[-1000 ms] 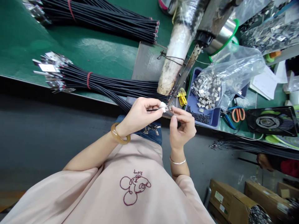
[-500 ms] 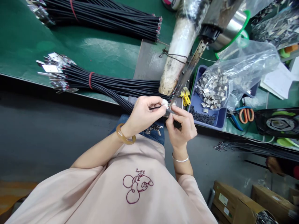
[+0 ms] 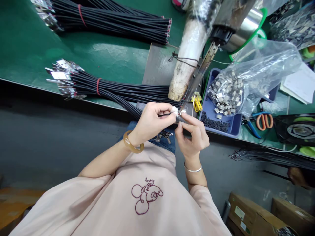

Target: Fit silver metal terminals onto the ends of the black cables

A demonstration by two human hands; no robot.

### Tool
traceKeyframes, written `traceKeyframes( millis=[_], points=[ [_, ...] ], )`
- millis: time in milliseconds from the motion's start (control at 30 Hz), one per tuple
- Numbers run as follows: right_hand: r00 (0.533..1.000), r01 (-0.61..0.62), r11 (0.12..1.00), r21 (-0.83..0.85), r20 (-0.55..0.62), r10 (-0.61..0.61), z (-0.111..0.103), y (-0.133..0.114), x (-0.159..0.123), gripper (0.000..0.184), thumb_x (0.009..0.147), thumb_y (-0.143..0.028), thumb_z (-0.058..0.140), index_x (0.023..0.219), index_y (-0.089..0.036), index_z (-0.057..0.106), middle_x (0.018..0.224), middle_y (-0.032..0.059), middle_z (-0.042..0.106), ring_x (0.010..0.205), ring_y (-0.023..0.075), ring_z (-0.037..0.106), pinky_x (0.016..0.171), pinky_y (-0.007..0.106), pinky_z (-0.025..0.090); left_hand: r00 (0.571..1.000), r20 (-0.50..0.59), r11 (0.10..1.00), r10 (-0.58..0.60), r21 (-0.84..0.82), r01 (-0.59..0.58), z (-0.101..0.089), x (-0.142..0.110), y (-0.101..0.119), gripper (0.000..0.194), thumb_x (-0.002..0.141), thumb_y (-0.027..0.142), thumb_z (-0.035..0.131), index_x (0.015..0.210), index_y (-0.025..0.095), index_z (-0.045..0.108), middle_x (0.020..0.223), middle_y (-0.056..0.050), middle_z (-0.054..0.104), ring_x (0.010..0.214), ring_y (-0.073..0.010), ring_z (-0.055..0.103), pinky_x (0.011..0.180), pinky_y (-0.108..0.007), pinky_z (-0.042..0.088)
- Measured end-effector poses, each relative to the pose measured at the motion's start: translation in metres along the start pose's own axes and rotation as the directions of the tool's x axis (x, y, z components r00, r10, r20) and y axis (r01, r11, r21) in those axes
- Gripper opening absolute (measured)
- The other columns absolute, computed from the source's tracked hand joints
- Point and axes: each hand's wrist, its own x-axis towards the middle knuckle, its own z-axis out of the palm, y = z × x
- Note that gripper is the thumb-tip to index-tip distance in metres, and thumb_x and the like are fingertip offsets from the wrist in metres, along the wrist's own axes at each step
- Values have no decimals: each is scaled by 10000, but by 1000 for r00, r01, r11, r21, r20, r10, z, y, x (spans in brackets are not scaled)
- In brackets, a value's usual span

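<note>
My left hand (image 3: 157, 116) pinches a thin black cable (image 3: 163, 114) near its end, with white wrapping on the fingertips. Close against it, my right hand (image 3: 193, 136) is closed, index finger and thumb at the cable's end; whatever small piece they grip is hidden. The long metal soldering iron (image 3: 200, 73) slants down from above, its tip right over the fingertips. Beside it a white, scorched tube (image 3: 183, 62) ends just above my hands. A bundle of black cables (image 3: 115, 88) tied with a red band lies to the left, its near ends under the tube.
A second cable bundle (image 3: 118, 23) lies at the back left. On the right are a blue tray (image 3: 235, 126) with small metal shells (image 3: 227, 95) and black bits, a yellow clip tool (image 3: 197, 103), orange-handled pliers (image 3: 264, 121) and a solder spool (image 3: 247, 29). Cardboard boxes (image 3: 256, 213) stand below.
The view has shifted slightly, so the bench things appear a little further right. Both hands keep their hold at the iron's tip, with barely any motion.
</note>
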Motion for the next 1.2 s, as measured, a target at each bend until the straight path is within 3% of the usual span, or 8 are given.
traceKeyframes(
  millis=[133, 200, 300, 367, 567, 800, 1200],
  points=[
    [999, -39, 999, 21, -25, 40, -4, 0, 4, 216, 813, -52, 721, 935, -212, 644, 1030, 58, 795, 917, 158, 772, 790, 257, 647, 1000, 18, 1000, 19, 19, -19, -2, -2, 2, 146, 782, 176, 622, 683, 114, 710, 597, 9, 591, 534, -58, 423, 481, -174, 318],
    [988, -155, 985, 77, 18, 154, -7, 0, 7, 179, 838, -77, 710, 934, -221, 664, 1051, 42, 787, 935, 158, 767, 760, 259, 649, 999, 29, 998, 42, 37, -43, -4, -3, 3, 133, 773, 158, 624, 708, 113, 730, 622, 7, 619, 537, -54, 431, 478, -164, 325],
    [922, -380, 898, 221, 165, 349, -9, -3, 12, 90, 890, -138, 670, 893, -227, 667, 1019, 15, 771, 872, 139, 764, 696, 253, 650, 997, 37, 995, 70, 64, -73, -5, -3, 3, 140, 770, 145, 619, 723, 111, 746, 642, 0, 646, 555, -58, 463, 502, -162, 358],
    [897, -438, 859, 264, 194, 398, -8, -4, 13, 71, 901, -161, 660, 863, -221, 662, 1000, 12, 765, 848, 135, 759, 687, 255, 647, 998, 26, 996, 63, 62, -64, -4, -4, 0, 144, 777, 156, 618, 736, 111, 748, 650, -8, 656, 567, -69, 493, 520, -170, 382],
    [926, -374, 900, 225, 153, 346, -5, -2, 12, 70, 883, -160, 680, 860, -226, 672, 1042, 21, 775, 924, 169, 762, 779, 324, 651, 998, -34, 997, 51, 54, -49, 1, -2, -7, 177, 787, 203, 633, 642, 120, 692, 606, -10, 628, 543, -82, 502, 505, -189, 391],
    [952, -301, 934, 192, 116, 283, -6, -4, 19, 135, 847, -99, 706, 868, -232, 687, 1042, 10, 783, 986, 176, 754, 852, 344, 633, 996, -62, 998, 60, -10, -61, -1, 2, 5, 123, 760, 184, 655, 695, 115, 734, 610, -2, 637, 519, -61, 461, 466, -163, 368],
    [967, -228, 966, 118, 140, 211, -11, -3, 11, 106, 868, -125, 667, 893, -226, 645, 1078, 28, 787, 955, 168, 773, 783, 288, 647, 998, 69, 998, -5, 57, 1, -4, 2, -1, 157, 775, 178, 607, 648, 117, 677, 583, 15, 504, 541, -64, 379, 493, -199, 294]
  ],
)
